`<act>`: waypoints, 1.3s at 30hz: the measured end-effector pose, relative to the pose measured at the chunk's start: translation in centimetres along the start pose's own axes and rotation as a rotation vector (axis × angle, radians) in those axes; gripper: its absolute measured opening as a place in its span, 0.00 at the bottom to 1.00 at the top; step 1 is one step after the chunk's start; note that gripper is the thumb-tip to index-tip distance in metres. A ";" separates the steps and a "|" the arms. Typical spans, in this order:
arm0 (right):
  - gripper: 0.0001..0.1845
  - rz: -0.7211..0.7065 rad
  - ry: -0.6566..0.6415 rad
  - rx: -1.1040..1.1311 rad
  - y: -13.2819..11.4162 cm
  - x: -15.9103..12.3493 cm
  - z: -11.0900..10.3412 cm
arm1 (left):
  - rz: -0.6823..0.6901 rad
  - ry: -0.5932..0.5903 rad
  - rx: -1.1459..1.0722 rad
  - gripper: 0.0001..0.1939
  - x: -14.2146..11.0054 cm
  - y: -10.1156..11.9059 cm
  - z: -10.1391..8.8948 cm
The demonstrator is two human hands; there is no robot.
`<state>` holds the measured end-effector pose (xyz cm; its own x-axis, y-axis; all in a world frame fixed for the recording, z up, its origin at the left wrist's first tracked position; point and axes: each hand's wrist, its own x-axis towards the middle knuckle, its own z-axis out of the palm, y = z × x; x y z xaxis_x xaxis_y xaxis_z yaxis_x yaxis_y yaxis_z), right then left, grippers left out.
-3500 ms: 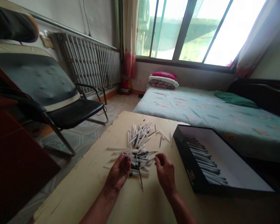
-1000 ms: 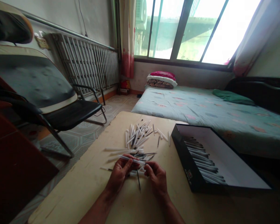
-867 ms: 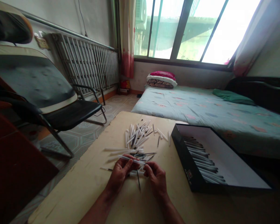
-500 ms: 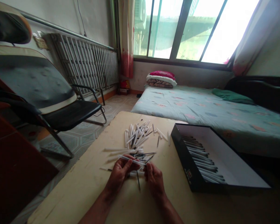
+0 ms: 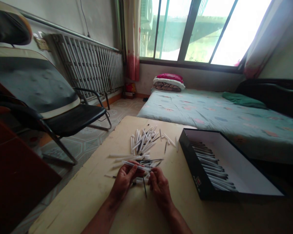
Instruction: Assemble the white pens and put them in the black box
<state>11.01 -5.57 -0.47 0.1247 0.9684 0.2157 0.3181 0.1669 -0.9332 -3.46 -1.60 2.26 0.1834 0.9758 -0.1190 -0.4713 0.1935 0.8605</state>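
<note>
My left hand (image 5: pixel 125 177) is closed around a white pen barrel (image 5: pixel 136 165), held slanted above the table with its right end slightly lower. At that right end, my right hand (image 5: pixel 158 182) is pinched, thumb against fingers; whatever small part it grips is hidden. Dark pen refills (image 5: pixel 150 161) lie in a loose bunch just beyond the hands. One dark refill (image 5: pixel 145 188) points toward me between the hands. Farther off is a heap of white pen barrels (image 5: pixel 143 141) mixed with dark pieces. Several longer white tubes (image 5: pixel 119 156) lie left of the refills.
A black box (image 5: pixel 194 170) with a white inside stands at the table's right, holding a row of pens (image 5: pixel 212 165). The pale table (image 5: pixel 83 195) reaches a bed (image 5: pixel 180 107) at its far edge. A black chair (image 5: pixel 75 118) stands to the left.
My right hand has moved slightly left and up, closer against the barrel's right end. The left hand and barrel have shifted only a little. The box and the heap have stayed put.
</note>
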 end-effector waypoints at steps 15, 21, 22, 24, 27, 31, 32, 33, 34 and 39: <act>0.20 -0.002 0.034 -0.068 0.3 0.0 0.1 | 0.021 -0.084 0.065 0.09 0.2 -0.7 -0.6; 0.12 0.003 0.006 0.008 0.2 -0.1 0.2 | 0.041 -0.048 0.065 0.09 0.4 -0.8 -0.7; 0.13 0.002 0.006 0.011 0.2 -0.1 0.2 | 0.041 -0.054 0.068 0.09 0.4 -0.8 -0.7; 0.16 0.004 0.009 0.003 0.3 -0.1 0.3 | 0.034 -0.073 0.078 0.09 0.3 -0.7 -0.6; 0.19 0.012 0.017 -0.019 0.4 0.0 0.3 | 0.025 -0.079 0.080 0.10 0.3 -0.7 -0.5; 0.15 0.003 0.005 -0.020 0.3 0.0 0.2 | 0.042 -0.059 0.077 0.09 0.3 -0.7 -0.6; 0.14 -0.002 -0.001 -0.024 0.3 0.0 0.2 | 0.047 -0.059 0.080 0.09 0.4 -0.8 -0.6; 0.15 -0.006 -0.005 -0.029 0.2 0.0 0.1 | 0.050 -0.062 0.085 0.09 0.4 -0.8 -0.7; 0.16 -0.007 -0.006 -0.035 0.1 0.0 0.1 | 0.051 -0.068 0.091 0.09 0.4 -0.8 -0.7; 0.19 0.003 0.009 -0.038 0.1 -0.1 0.2 | 0.050 -0.079 0.113 0.10 0.4 -0.8 -0.7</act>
<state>10.83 -5.58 -0.63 0.1343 0.9671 0.2159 0.3529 0.1569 -0.9224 -3.61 -1.25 1.19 0.2315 0.9721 -0.0392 -0.3823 0.1279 0.9151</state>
